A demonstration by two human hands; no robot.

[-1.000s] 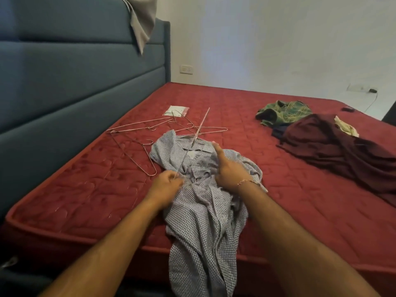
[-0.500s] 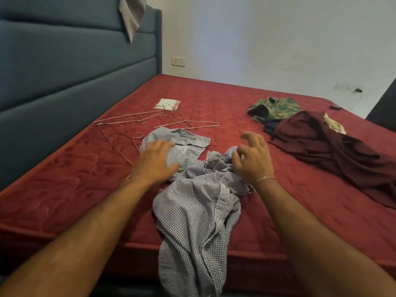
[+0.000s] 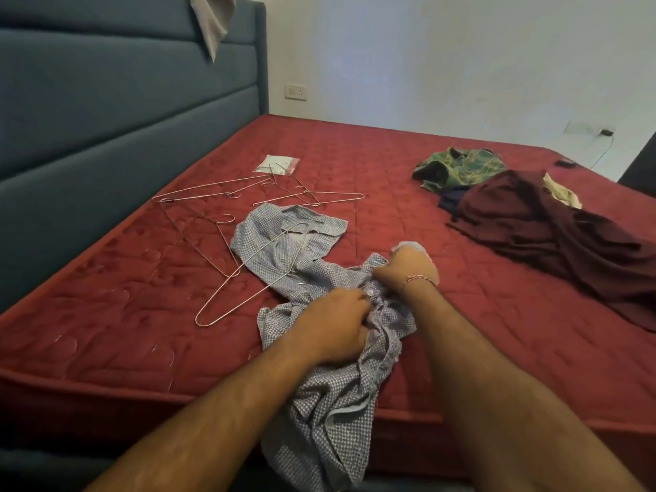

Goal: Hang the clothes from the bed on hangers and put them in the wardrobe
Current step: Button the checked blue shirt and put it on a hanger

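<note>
Checked shirt is thin woven cloth, matt, crumpled, with a small glossy white button. Hanger lying on it is bare thin metal wire, shiny; the other hangers beside it are the same wire. Mattress has red quilted fabric with a slight sheen, stitched swirls. Headboard is blue upholstered cloth, matt, padded. Maroon garment is soft matt cloth; green garment is printed cloth. Small packet looks like clear glossy plastic. Bracelet on the right wrist is metal. Wall is painted, matt.
</note>
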